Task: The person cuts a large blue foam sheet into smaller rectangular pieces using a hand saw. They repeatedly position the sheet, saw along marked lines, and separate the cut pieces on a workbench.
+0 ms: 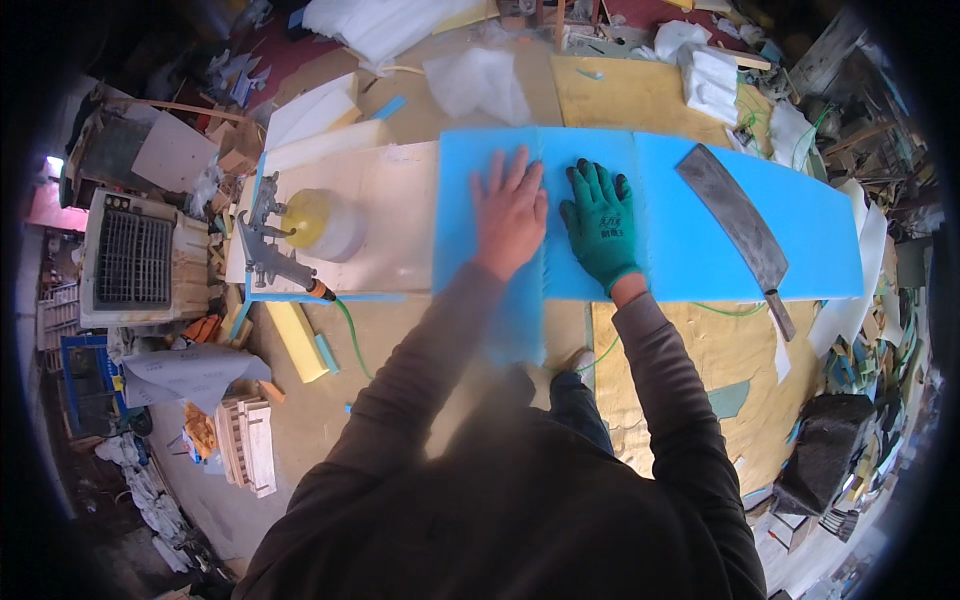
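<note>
My bare left hand (510,210) lies flat on a piece of blue foam (465,160), its fingers stretched out and a little blurred. Part of that piece hangs over the table's near edge. Beside it my right hand (603,225), in a green work glove, rests palm down with fingers spread on the long blue foam sheet (700,260). To the right, a large broad-bladed knife (735,220) lies on the sheet, its handle past the near edge. At the left stands a spray gun (268,245) with a yellowish translucent cup (325,225).
Bare pale tabletop (395,215) shows left of the foam. A green hose (352,335) runs from the spray gun to the floor. A box-shaped appliance with a dark grille (133,258) stands at left. Yellow foam blocks (297,340), white foam sheets (375,25) and scraps lie around.
</note>
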Demonstrator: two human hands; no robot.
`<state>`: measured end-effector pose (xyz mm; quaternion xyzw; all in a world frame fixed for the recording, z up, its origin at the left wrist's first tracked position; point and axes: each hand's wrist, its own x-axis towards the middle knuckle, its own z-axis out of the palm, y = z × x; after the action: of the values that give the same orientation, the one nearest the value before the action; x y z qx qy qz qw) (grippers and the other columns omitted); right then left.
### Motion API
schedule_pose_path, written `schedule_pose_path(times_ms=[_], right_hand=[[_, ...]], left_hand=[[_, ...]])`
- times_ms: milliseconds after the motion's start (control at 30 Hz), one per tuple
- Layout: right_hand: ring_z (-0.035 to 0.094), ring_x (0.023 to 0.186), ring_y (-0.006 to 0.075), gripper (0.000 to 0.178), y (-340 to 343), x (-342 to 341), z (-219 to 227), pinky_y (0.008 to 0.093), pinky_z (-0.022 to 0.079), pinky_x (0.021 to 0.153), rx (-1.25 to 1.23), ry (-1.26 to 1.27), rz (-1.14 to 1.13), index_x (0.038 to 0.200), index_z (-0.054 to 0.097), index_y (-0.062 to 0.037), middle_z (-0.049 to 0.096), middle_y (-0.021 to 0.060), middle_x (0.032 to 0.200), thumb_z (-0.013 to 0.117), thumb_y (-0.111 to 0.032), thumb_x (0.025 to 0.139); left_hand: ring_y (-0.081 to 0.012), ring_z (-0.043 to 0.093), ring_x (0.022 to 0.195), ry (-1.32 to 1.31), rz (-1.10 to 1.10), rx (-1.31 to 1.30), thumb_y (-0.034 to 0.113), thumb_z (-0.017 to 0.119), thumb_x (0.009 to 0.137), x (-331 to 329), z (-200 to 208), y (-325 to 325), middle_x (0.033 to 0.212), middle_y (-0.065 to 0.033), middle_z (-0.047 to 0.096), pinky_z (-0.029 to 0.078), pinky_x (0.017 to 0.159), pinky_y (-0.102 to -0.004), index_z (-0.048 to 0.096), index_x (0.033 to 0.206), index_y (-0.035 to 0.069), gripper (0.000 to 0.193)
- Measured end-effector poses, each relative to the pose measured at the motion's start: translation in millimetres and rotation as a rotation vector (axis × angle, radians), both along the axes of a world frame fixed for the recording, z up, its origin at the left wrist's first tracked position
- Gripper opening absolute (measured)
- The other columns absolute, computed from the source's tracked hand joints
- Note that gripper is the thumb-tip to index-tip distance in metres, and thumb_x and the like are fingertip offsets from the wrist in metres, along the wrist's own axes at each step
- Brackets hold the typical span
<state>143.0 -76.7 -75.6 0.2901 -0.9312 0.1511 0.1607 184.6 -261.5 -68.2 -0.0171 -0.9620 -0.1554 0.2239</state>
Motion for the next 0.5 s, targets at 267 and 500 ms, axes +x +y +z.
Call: schedule_pose_path(times_ms=[267,500], right_hand=[[0.045,0.156,0.0384,0.058,0,0,0,0.0604,0.024,0.132,-0.012,-0.004,0.006,0.162,0.051,-0.0078,0.049,0.0173,0.17,0.059,-0.032,0.11],[0.047,0.153,0.0389,0.057,-2,0,0,0.0623,0.027,0.129,-0.027,0.058,0.012,0.158,0.054,-0.0061,0.052,0.0187,0.167,0.062,-0.03,0.108]], left_hand=[[-0.0392,0.042,0.156,0.02,0.015,-0.006,0.021,0.06,0.107,-45,-4,-12,0.167,-0.0081,0.051,0.027,0.123,-0.0785,0.063,0.15,0.008,0.044],[-0.039,0.041,0.157,0.004,0.007,-0.053,0.022,0.062,0.107,-43,0,-10,0.168,-0.008,0.051,0.027,0.123,-0.0783,0.063,0.151,0.009,0.046]])
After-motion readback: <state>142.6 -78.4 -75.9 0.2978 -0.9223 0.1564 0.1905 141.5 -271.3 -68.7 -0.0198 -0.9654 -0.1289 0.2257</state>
